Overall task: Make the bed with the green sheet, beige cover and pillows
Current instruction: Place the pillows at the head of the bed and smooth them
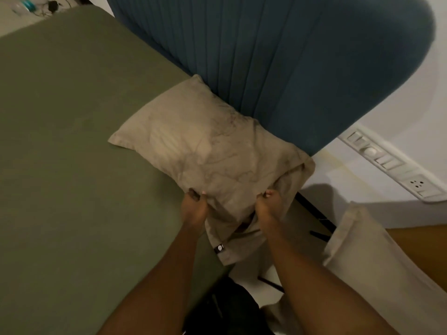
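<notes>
A beige pillow (198, 141) lies on the green sheet (72, 141) against the blue headboard (278, 56), at the bed's near corner. My left hand (194, 209) grips the pillow's near edge. Beside it, my right hand (269, 209) pinches the loose open end of the pillowcase, which hangs over the bed's side. The green sheet covers the mattress smoothly. A second beige cloth piece (372, 257), pillow or cover I cannot tell, sits at the right off the bed.
A white wall with a switch and socket panel (391, 163) is right of the headboard. A dark bag (225, 308) sits on the floor by the bed. Small items and cables (36, 7) lie on a surface at top left.
</notes>
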